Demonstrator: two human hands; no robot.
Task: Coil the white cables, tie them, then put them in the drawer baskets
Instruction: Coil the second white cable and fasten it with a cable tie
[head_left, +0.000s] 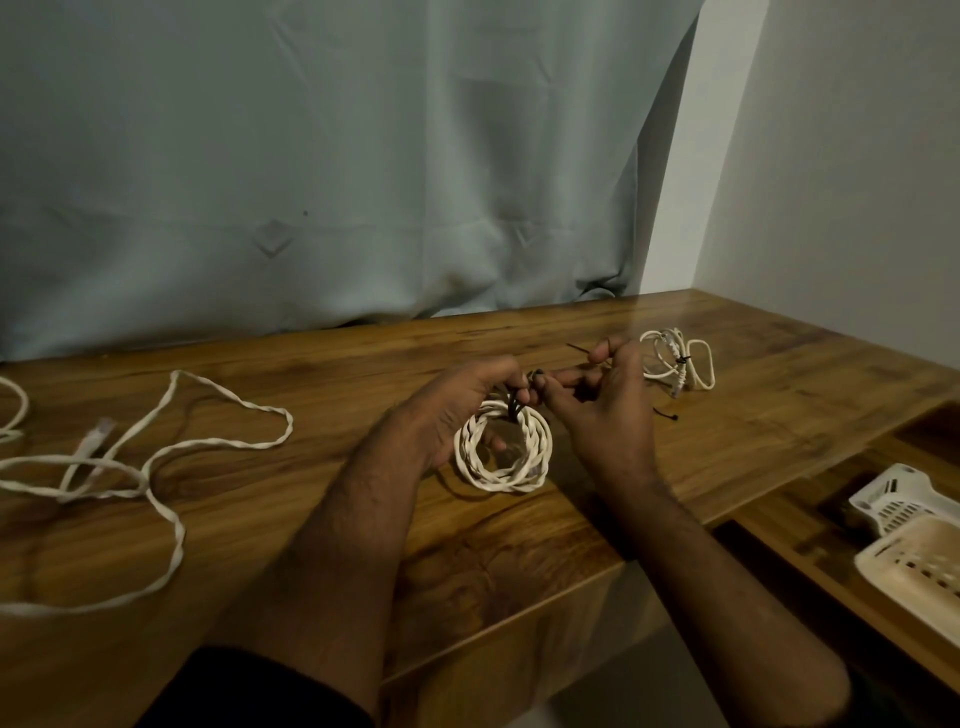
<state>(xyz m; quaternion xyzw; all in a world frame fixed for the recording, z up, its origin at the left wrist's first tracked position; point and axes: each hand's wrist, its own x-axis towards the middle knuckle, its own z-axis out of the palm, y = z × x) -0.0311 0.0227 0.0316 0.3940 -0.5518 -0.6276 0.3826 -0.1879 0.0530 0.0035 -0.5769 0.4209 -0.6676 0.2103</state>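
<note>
Two white baskets (914, 540) sit in the open drawer at near right. Over the wooden table (727, 441), the left hand (457, 410) grips a coiled white cable (501, 449) while the right hand (605, 410) pinches a black tie (576, 349). Beyond lies a tied cable (675, 361).

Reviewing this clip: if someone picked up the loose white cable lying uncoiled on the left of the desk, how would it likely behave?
The loose white cable would probably sag and trail, since it lies in slack, wandering loops on the wooden desk. It looks light for its length, being thin. Its connector end may swing and snag on the crossing strands.
</note>
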